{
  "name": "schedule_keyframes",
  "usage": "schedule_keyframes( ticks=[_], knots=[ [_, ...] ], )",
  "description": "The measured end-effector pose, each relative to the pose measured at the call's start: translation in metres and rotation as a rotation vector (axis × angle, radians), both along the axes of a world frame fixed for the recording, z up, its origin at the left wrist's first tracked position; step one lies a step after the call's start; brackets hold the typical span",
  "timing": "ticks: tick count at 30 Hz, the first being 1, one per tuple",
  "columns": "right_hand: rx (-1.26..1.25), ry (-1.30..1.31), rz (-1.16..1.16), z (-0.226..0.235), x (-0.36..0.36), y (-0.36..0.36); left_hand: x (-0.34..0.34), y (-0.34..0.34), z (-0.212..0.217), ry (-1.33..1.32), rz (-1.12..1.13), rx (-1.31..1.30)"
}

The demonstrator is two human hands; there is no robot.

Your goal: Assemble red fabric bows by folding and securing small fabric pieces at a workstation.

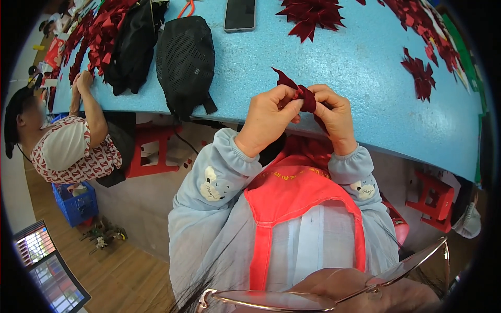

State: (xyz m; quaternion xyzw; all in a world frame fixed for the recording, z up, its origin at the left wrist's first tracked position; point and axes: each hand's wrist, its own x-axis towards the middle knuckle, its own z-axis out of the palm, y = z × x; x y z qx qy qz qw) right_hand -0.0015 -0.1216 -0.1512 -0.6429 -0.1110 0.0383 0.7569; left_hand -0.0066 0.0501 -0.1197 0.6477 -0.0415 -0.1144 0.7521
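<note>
— Both hands, left hand [271, 117] and right hand [334, 115], pinch our dark red fabric piece [302, 94] shut between fingertips, over the near tabletop [339, 57] edge.
— So we fold it close; finished red pieces [313, 15] lie far, aside.

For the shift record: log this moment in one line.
left hand: pinching dark red fabric piece | right hand: pinching same piece | over blue table edge | black mesh bag left
</note>
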Motion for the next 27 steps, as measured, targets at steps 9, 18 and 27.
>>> schedule_keyframes(
  ticks=[9,18,27],
  knots=[
    [-0.146,-0.049,-0.008,0.014,-0.005,0.001,0.000,0.006,0.005,-0.095,-0.024,0.172],
    [-0.050,0.064,0.095,0.010,-0.003,0.003,-0.005,0.000,-0.003,0.047,0.009,-0.055],
    [-0.040,0.137,0.303,0.010,0.006,-0.014,-0.005,0.009,-0.007,0.191,-0.133,-0.039]
  ],
)
